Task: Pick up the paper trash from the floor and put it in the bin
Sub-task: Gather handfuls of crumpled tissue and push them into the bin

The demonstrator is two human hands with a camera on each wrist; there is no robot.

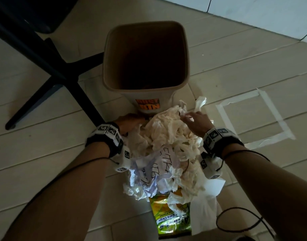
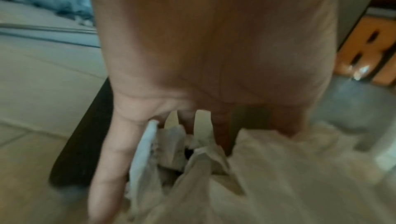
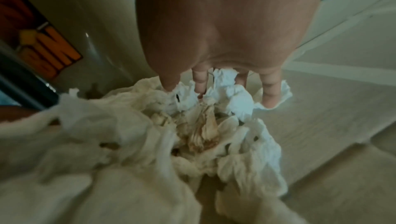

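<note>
1. Nearest, 6 o'clock in the head view: green-and-yellow foil corn chips bag [image 1: 170, 218] flat on the beige tiled floor [image 1: 44, 153], top end tucked under the pile. A flat white paper sheet [image 1: 208, 202] lies just beside it at 4 o'clock.
2. Centre: heap of crumpled cream-white tissue and paper trash [image 1: 166, 141] on the floor, including a creased white sheet with black handwritten letters [image 1: 154, 169] on its near side. The heap's far edge touches the bin's base.
3. Left hand [image 1: 130, 121] at 10 o'clock of the heap, against its far-left edge. Left wrist view: fingers [image 2: 111, 160] extended down, slightly apart, pushed into the tissue; no closed grip visible.
4. Right hand [image 1: 198, 125] at 2 o'clock of the heap, palm down on top. Right wrist view: fingers [image 3: 269, 92] spread, tips sunk in white tissue, thumb touching it; not clamped.
5. 12 o'clock, beyond both hands: tan square plastic bin [image 1: 173, 96] upright, mouth open, interior dark. Orange label [image 1: 147, 103] on its near wall, upside down from here.
6. 10 o'clock, far left: black metal chair leg [image 1: 44, 63] on the floor beside the bin.
7. 3 o'clock: white tape rectangle [image 1: 279, 122] stuck to the floor, apart from the heap.
</note>
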